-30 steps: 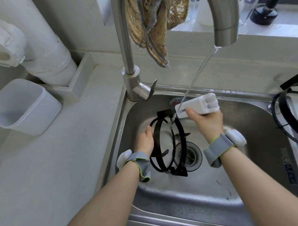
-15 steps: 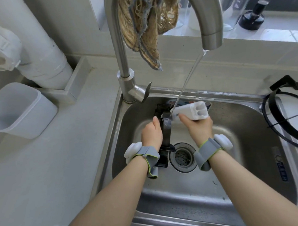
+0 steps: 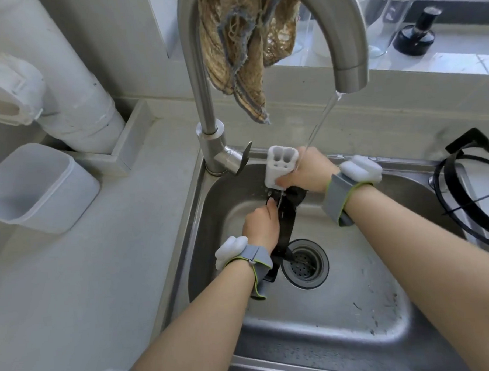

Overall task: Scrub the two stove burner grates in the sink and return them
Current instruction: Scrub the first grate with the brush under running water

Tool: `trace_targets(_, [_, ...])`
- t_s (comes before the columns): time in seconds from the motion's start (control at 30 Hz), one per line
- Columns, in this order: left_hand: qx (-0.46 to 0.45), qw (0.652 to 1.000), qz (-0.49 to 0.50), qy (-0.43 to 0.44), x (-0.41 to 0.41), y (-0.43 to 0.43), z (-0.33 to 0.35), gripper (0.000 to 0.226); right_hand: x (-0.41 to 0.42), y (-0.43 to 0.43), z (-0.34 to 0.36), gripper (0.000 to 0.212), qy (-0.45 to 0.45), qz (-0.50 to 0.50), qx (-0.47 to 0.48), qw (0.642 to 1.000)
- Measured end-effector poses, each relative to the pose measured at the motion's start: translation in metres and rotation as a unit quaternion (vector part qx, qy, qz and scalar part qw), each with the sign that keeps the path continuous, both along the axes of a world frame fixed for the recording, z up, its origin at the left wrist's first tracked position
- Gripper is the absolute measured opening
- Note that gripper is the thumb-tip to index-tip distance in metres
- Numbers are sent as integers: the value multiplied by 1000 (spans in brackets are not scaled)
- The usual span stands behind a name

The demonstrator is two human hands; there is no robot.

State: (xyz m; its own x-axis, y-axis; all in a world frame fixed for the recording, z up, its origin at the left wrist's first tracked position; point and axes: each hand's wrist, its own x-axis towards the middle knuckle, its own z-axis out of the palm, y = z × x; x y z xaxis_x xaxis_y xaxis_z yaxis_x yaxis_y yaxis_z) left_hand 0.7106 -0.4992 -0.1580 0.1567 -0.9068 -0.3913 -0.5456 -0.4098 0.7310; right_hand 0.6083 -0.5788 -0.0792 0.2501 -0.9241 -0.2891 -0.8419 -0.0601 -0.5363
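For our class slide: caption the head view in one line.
The left hand grips a black grate in the sink; the right hand holds a white scrubber to it.

Faucet (image 3: 206,103): steel gooseneck, thin stream running from spout.
Rag (image 3: 240,45): brown, frayed, draped over faucet arch.
Container (image 3: 39,188): translucent plastic, on counter (image 3: 101,275), left.
Pipe (image 3: 80,102): white, behind container, in corner.
Bottle (image 3: 414,36): black, on window ledge beside clear glass jar (image 3: 384,13).

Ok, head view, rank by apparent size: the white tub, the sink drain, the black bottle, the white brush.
1. White tub, largest.
2. Sink drain and black bottle look alike; the bottle sits farther back, so unranked.
3. White brush, smallest, partly covered by the right hand.
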Motion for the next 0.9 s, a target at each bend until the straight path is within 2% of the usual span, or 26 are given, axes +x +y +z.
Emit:
trace_targets(0.13, [-2, 1000, 8, -11, 3, 1, -1, 60, 2, -27, 14, 16, 40, 55, 60, 996])
trace_targets(0.3, [-21, 999, 35, -18, 16, -1, -1, 61, -38, -19, 2, 20, 91, 8, 59, 994])
trace_targets(0.4, [-16, 999, 37, -23, 14, -3, -2, 60, -47, -3, -15, 26, -13, -79, 28, 996])
trace_targets(0.47, [-20, 999, 40, -19, 14, -4, -3, 57, -50, 3, -17, 21, -152, -171, 6, 974])
trace_targets(0.53, [-21, 999, 41, -12, 14, -4, -4, 56, -48, 8, -20, 15, -253, -208, -5, 945])
trace_targets(0.67, [-17, 998, 58, 6, 19, -7, -9, 56, -35, 29, -30, 22, -279, -193, 17, 941])
trace_targets(0.77, [-9, 998, 67, 4, 26, -9, -12, 57, -37, 36, -32, 16, -305, -205, 14, 930])
trace_targets(0.9, [-19, 999, 47, -14, 19, -8, -13, 57, -44, 38, -39, 21, -298, -265, 4, 917])
